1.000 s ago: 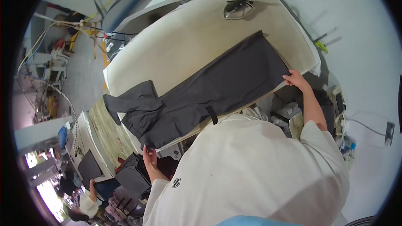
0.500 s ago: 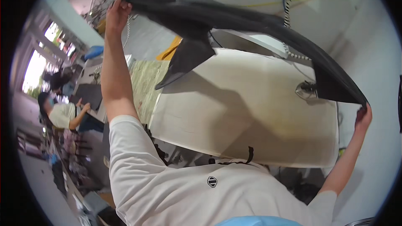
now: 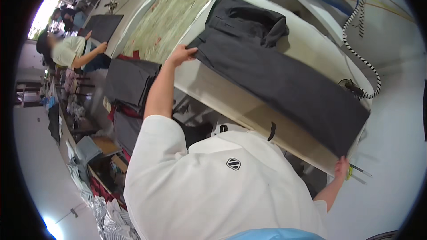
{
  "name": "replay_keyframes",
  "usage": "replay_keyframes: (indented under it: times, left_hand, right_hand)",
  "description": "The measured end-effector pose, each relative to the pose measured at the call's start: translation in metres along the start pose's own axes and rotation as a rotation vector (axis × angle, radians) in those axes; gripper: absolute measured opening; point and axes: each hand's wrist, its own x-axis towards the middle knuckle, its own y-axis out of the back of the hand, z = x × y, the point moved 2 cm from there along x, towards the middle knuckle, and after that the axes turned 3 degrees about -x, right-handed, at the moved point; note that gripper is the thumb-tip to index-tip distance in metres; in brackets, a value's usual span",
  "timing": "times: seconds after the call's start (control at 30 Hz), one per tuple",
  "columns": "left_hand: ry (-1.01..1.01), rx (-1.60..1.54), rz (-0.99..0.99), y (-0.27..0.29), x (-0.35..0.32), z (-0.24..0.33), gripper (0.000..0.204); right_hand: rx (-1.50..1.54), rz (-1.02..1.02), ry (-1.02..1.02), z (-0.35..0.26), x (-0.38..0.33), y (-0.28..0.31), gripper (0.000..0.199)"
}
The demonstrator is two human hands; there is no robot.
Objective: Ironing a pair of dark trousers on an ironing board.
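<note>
At far left, a co-worker (image 3: pixel 71 50) has both hands near a dark cloth (image 3: pixel 106 23). Next comes a pile (image 3: pixel 131 80) of dark folded cloth, beside the bench (image 3: pixel 235 95). The left hand (image 3: pixel 181 55) has its grip closed on the near left edge of the grey trousers (image 3: pixel 289 78), which stretch slantwise over the bench, bunched at their upper left and smoother toward the right; whether their right end rests on the bench is unclear. The right hand (image 3: pixel 341 168) has its grip pinched on their near right corner. Just past their far edge stands the iron (image 3: pixel 350 86), partly hidden, with a striped hose (image 3: pixel 358 56).
</note>
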Motion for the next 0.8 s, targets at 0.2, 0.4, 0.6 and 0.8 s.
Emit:
replay_keyframes:
  times: [0.2,0.4,0.6,0.8]
  left_hand:
    - [0.183,-0.097,0.146,-0.038,0.000,-0.115,0.019]
    - [0.027,-0.288,-0.057,-0.038,-0.012,-0.044,0.018]
    - [-0.152,-0.319,0.008,-0.007,-0.025,-0.010,0.025]
    - [0.099,-0.184,0.373,-0.011,0.004,-0.123,0.014]
  right_hand:
    - [-0.196,0.021,-0.371,0.075,-0.048,-0.030,0.021]
    - [-0.014,-0.023,-0.218,0.024,-0.035,-0.006,0.021]
    - [0.278,-0.046,-0.055,-0.016,-0.056,0.047,0.019]
    - [0.174,-0.045,-0.522,0.086,-0.092,0.007,0.024]
